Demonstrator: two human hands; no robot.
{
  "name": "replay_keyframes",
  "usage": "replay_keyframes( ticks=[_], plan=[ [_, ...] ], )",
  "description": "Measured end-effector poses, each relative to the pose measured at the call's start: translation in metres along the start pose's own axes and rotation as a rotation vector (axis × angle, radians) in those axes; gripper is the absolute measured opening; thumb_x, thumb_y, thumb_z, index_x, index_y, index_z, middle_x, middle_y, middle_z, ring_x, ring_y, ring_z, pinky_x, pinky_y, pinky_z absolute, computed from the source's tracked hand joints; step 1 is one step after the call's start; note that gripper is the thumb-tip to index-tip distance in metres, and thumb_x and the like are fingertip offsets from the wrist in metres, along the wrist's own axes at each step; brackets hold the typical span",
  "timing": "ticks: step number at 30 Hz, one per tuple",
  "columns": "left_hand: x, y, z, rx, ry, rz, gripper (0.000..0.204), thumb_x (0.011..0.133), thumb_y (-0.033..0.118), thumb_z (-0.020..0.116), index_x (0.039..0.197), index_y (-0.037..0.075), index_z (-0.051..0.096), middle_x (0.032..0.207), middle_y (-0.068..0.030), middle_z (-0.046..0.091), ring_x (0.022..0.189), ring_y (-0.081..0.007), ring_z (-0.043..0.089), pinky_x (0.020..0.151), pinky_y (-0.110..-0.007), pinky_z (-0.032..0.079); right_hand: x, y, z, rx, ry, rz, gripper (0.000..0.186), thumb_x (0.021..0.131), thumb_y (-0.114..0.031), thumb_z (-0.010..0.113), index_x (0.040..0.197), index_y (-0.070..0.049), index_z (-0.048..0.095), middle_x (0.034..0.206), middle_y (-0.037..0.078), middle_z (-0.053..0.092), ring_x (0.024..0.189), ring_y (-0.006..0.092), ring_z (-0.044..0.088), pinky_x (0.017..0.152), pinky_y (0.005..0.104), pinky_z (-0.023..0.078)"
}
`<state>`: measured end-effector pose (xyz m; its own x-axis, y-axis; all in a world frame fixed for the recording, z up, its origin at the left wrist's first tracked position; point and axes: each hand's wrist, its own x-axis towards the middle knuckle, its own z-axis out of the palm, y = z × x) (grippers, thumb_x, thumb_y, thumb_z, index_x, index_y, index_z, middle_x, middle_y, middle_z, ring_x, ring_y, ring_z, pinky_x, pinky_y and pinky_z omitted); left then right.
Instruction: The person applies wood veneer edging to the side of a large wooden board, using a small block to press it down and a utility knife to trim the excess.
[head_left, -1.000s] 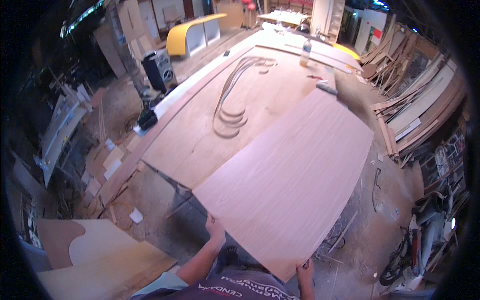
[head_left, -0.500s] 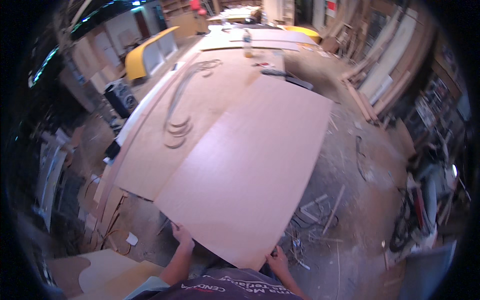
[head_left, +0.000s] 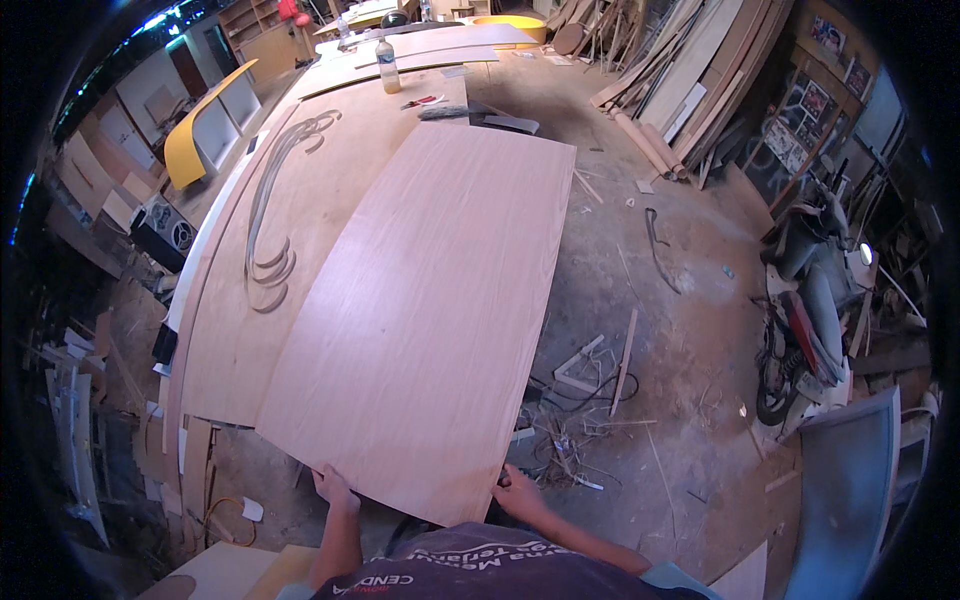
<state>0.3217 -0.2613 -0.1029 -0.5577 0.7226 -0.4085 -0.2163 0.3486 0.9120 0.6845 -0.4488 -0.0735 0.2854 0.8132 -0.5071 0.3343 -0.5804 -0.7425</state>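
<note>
A large wood-grained sheet of plywood (head_left: 410, 300) lies slanted across the right part of the worktable (head_left: 225, 350) and juts out over its right and near edges. At the sheet's near left edge my left hand (head_left: 335, 488) is closed on it, some fingers hidden underneath. My right hand (head_left: 515, 493) grips the right edge close to the near corner, with its fingertips partly out of sight. Left of the sheet, several curved thin strips (head_left: 275, 270) rest on the table.
Toward the far end stand a bottle (head_left: 387, 68) and red-handled pliers (head_left: 425, 102). A curved yellow panel (head_left: 210, 125) is at the far left, beyond a speaker (head_left: 165, 232). Scrap wood (head_left: 580, 365) litters the floor at right, near a motorcycle (head_left: 810, 300). Boards (head_left: 700, 80) lean behind.
The view has swung to the right, so the table and sheet appear farther left. Both hands keep their hold on the sheet, and my right hand sits a little higher along its edge.
</note>
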Motion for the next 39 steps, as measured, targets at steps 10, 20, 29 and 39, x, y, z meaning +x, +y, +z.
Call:
replay_keyframes(
  ticks=[10, 20, 29, 39],
  plan=[
    [-0.026, -0.009, -0.004, 0.009, 0.018, -0.059, 0.057, 0.108, 0.012, 0.054, 0.163, 0.004, 0.038, 0.144, -0.0122, 0.062, 0.123, -0.0245, 0.065, 0.105, -0.039, 0.054, 0.010, 0.001, -0.011, -0.008, -0.107, -0.008, 0.064, 0.091, -0.035, 0.079, 0.141, -0.002, 0.056, 0.103, 0.019, 0.076, 0.097, 0.0365, 0.075, 0.086, 0.0458, 0.058],
    [-0.084, -0.038, -0.014, -0.060, -0.016, -0.246, 0.039, 0.106, 0.017, 0.061, 0.144, 0.006, 0.059, 0.114, -0.0057, 0.070, 0.094, -0.0176, 0.069, 0.079, -0.037, 0.060, 0.019, 0.004, -0.023, -0.050, -0.225, -0.107, 0.056, 0.092, -0.030, 0.079, 0.133, 0.001, 0.057, 0.101, 0.018, 0.078, 0.095, 0.0326, 0.076, 0.085, 0.0432, 0.058],
    [-0.122, -0.053, -0.010, -0.211, -0.031, -0.282, 0.034, 0.105, 0.026, 0.065, 0.133, 0.006, 0.064, 0.106, -0.0060, 0.071, 0.088, -0.0185, 0.070, 0.079, -0.038, 0.060, 0.035, 0.009, -0.031, 0.035, -0.385, -0.117, 0.050, 0.094, -0.016, 0.076, 0.136, 0.004, 0.056, 0.105, 0.017, 0.078, 0.094, 0.0230, 0.076, 0.088, 0.0367, 0.058],
    [-0.130, -0.056, -0.006, -0.303, -0.123, -0.259, 0.040, 0.102, 0.025, 0.072, 0.133, 0.000, 0.066, 0.117, -0.0056, 0.072, 0.103, -0.0166, 0.069, 0.094, -0.034, 0.056, 0.019, 0.040, -0.031, -0.219, -0.755, -0.051, 0.051, 0.100, -0.035, 0.076, 0.129, 0.006, 0.069, 0.116, 0.018, 0.077, 0.101, 0.0218, 0.072, 0.094, 0.0344, 0.056]
  ],
)
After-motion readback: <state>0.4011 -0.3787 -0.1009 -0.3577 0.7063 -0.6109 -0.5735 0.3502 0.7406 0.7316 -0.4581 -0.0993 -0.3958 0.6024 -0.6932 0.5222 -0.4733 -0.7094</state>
